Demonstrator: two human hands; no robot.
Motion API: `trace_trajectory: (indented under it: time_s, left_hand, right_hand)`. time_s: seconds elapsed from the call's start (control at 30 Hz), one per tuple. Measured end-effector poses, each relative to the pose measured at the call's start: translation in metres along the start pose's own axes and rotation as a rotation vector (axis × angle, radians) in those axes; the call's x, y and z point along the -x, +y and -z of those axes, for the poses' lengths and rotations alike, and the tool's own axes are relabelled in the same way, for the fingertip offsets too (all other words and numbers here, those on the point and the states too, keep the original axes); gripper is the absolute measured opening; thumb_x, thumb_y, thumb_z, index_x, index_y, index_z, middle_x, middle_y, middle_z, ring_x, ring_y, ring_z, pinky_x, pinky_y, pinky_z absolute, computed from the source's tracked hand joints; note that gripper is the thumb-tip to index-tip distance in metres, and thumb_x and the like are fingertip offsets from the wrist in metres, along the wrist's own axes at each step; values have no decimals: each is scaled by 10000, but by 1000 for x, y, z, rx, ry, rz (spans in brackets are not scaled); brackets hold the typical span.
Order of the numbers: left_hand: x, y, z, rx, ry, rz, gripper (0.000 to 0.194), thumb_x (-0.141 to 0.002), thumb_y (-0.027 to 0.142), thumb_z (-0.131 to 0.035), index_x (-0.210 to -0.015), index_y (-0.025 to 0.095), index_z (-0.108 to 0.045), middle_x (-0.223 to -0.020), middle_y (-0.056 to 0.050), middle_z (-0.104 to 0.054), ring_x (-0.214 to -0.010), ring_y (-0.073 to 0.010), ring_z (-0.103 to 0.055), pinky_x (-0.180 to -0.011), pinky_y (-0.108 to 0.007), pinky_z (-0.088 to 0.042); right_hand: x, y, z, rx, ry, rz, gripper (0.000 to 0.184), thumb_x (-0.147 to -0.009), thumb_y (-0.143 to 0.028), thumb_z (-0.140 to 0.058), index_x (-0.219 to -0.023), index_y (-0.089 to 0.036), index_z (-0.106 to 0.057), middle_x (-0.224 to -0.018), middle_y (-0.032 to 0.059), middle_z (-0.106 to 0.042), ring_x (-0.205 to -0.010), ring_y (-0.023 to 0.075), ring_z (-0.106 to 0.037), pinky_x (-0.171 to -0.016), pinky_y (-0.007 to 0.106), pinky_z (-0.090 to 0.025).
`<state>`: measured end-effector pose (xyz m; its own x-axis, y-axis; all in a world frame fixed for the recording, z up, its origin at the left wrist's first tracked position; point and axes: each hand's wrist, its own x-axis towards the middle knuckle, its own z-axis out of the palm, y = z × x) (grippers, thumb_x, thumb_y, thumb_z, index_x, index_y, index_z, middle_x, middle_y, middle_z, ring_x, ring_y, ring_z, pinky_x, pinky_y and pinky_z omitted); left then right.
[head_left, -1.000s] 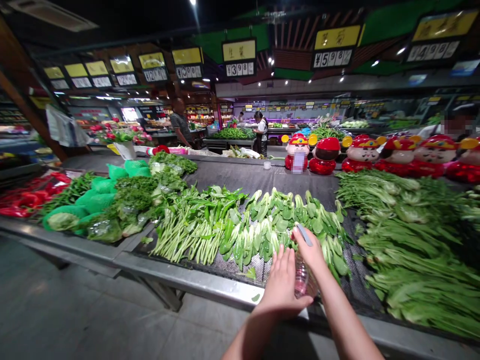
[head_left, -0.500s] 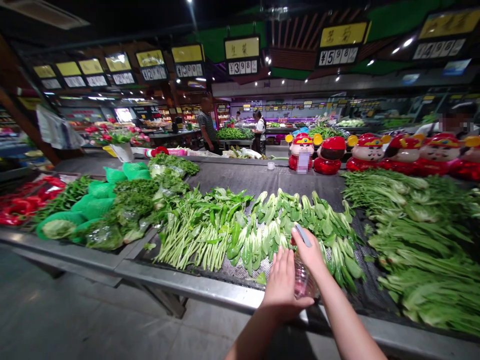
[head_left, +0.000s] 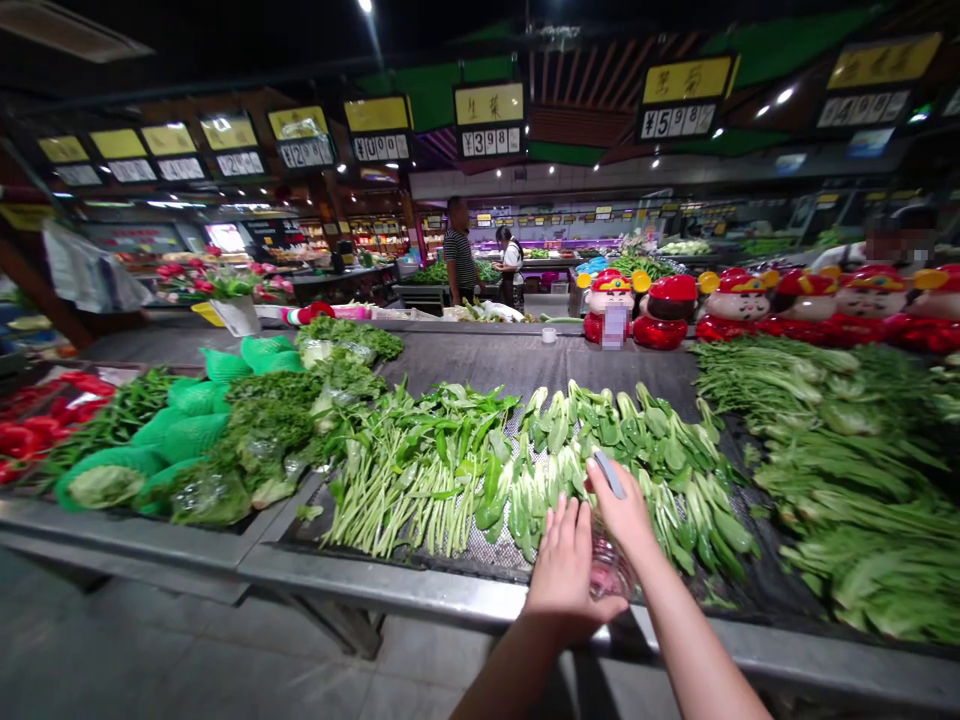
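Note:
A clear, pinkish spray bottle (head_left: 609, 572) is between my two hands, above the front edge of the vegetable stand. My right hand (head_left: 621, 505) is wrapped round its top, where a grey strip of the spray head shows above the fingers. My left hand (head_left: 564, 565) holds the bottle's side, fingers pointing forward and thumb reaching under it. The hands hide much of the bottle. Just beyond them lie rows of leafy bok choy (head_left: 559, 470). Long-stemmed greens (head_left: 420, 480) lie to their left on the same black mat.
Leafy bunches (head_left: 847, 480) fill the right side. Green-netted vegetables (head_left: 176, 430) and red peppers (head_left: 45, 430) lie left. Red-hatted figurines (head_left: 739, 305) line the back ledge beside a small white cup (head_left: 549, 335). A metal rail (head_left: 450, 590) edges the stand. People stand beyond.
The view has shifted slightly, so the stand sits a little differently in the picture. A person in a striped shirt has moved right in the background. Both hands keep hold of the bottle.

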<state>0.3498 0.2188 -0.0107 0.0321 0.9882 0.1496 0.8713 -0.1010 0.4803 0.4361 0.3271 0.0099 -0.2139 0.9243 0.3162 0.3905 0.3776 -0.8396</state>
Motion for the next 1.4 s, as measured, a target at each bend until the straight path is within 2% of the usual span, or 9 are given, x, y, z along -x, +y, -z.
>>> trace_trajectory:
  time_s: [0.27,0.47,0.67,0.83,0.93,1.03,1.13,1.23,1.4]
  left_hand:
    - [21,-22,-19,-36,68,-130,1130,-485,403,-767,-1380,57,-170,-1446,-188,-196,-1336,-356,-102,-1102,-526,-157]
    - [32,-26,-32,29,72,-207,1126,-481,534,-748,-1367,70,-233,-1432,-182,-240,-1327,-370,-138,-1096,-535,-142]
    - [39,-16,-44,20,13,-160,1168,-447,619,-734,-1343,30,-273,-1410,-231,-260,-1320,-398,-137,-1076,-582,-134]
    - [48,-7,-52,3,37,-121,1149,-502,663,-685,-1362,53,-227,-1419,-216,-252,-1330,-373,-128,-1082,-554,-145]
    - [52,-8,-59,-26,60,-165,1135,-558,739,-597,-1362,37,-212,-1413,-241,-242,-1321,-392,-139,-1064,-565,-171]
    - [56,-7,-68,-54,132,-216,1128,-593,795,-509,-1366,38,-187,-1401,-260,-251,-1316,-401,-150,-1057,-560,-183]
    - [58,2,-74,-58,191,-230,1115,-622,791,-483,-1374,46,-135,-1382,-263,-283,-1319,-386,-157,-1059,-543,-196]
    - [58,13,-78,-42,177,-229,1089,-649,758,-504,-1380,66,-88,-1388,-253,-277,-1321,-375,-161,-1056,-541,-202]
    - [61,19,-87,-51,129,-195,1085,-673,697,-535,-1382,55,-23,-1416,-259,-201,-1327,-396,-92,-1043,-585,-185]
  right_hand:
    - [26,10,-14,-38,38,-82,384,-808,-534,-412,-764,-197,-591,-784,51,-648,-735,200,-585,-702,326,-445]
    - [46,25,-13,-30,36,-136,381,-816,-523,-412,-771,-191,-594,-776,51,-652,-738,200,-593,-722,322,-450]
    - [59,31,-7,-22,11,-130,392,-826,-513,-403,-858,-186,-616,-770,44,-648,-736,193,-591,-729,316,-452]
    - [63,32,0,45,-38,-129,407,-839,-516,-369,-908,-205,-622,-709,27,-624,-699,189,-588,-704,314,-456]
    - [64,36,2,87,-76,-149,428,-838,-525,-362,-974,-212,-619,-685,23,-613,-673,192,-587,-680,320,-461]
    - [65,41,5,51,-110,-159,459,-837,-531,-364,-1054,-200,-597,-740,34,-629,-686,191,-598,-693,324,-468]
    - [68,45,12,-4,-125,-144,475,-825,-534,-397,-1076,-176,-583,-878,60,-649,-804,201,-609,-782,334,-462]
    - [70,49,20,-27,-124,-129,486,-820,-531,-414,-1088,-157,-571,-942,72,-646,-880,209,-599,-838,342,-445]
    - [75,53,26,-9,-149,-139,469,-829,-524,-387,-1062,-176,-598,-817,43,-656,-768,196,-613,-753,328,-469]
